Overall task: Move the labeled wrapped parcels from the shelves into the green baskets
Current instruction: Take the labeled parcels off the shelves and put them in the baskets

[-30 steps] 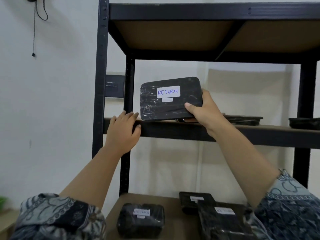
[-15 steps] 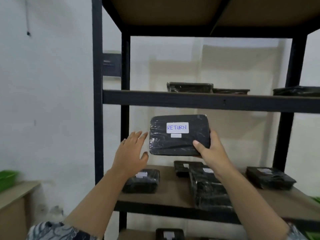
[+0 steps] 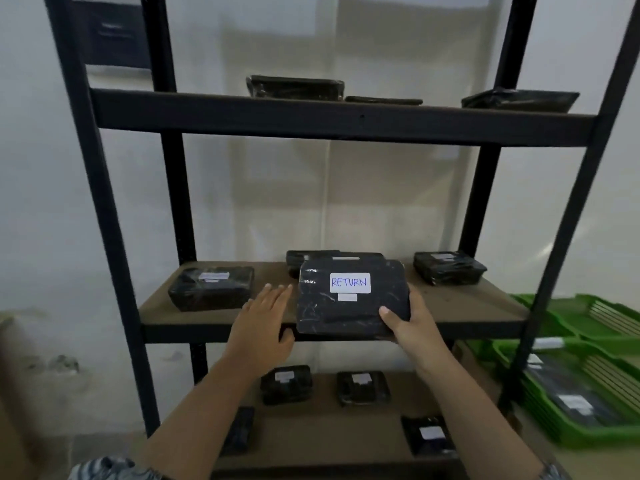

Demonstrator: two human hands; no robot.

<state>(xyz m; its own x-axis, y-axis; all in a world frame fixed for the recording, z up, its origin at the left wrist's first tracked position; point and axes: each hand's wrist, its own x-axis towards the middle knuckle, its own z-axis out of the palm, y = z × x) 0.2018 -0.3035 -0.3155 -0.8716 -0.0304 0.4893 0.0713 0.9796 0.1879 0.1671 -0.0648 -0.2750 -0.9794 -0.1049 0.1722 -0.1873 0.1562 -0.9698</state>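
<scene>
My right hand [image 3: 410,323] grips the lower right corner of a black wrapped parcel [image 3: 343,308] with a white label reading RETURN. It is held upright in front of the middle shelf. My left hand [image 3: 265,322] is beside the parcel's left edge with straight fingers, holding nothing; I cannot tell if it touches. Green baskets [image 3: 588,393] stand at the lower right, the near one with labeled black parcels in it.
A black metal shelf unit [image 3: 329,119] fills the view. Black parcels lie on its top shelf [image 3: 294,86], middle shelf [image 3: 211,287] and bottom shelf [image 3: 285,384]. A white wall is behind. The right upright [image 3: 568,237] stands between parcel and baskets.
The RETURN parcel has come down from the top shelf to middle-shelf height in my right hand. My left hand left the top shelf edge and followed beside it. The view tilted down, showing the baskets.
</scene>
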